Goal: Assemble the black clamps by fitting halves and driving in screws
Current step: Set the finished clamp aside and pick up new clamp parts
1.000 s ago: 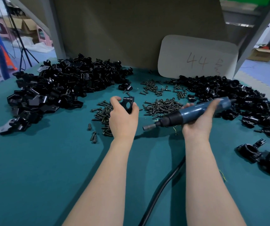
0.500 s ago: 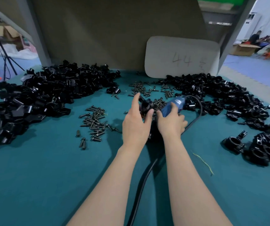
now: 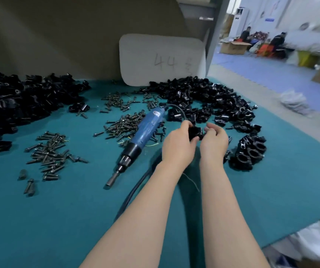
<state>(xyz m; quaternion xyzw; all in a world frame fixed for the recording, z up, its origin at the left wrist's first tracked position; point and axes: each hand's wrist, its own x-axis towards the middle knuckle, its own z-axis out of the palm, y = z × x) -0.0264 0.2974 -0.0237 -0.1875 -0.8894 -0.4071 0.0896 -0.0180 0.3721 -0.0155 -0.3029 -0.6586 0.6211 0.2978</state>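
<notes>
Lying across the green bench are two big heaps of black halves, one at the far left and one at the far right. A small bunch of finished clamps sits at the right, just beside the right arm.

The blue screwdriver rests flat on the bench, just left of the hands. Its long body runs on a slant. The back end points far and right, and the tip points near and left, away from the hands. Its black cord curls back toward the person.

The left hand and the right hand are close together, up above the bench. Both pinch one black clamp between them, with fingers curled round it. I cannot tell if its two halves are fully joined.

The left hand is nearer to the screwdriver. The screws lie farther left, past the tool, so I think a reach to the left comes next.

A second ago the right hand held the screwdriver in the air, and the left hand held the clamp piece alone. Now the tool is down on the bench, and both hands have moved right to work on the clamp.
</notes>
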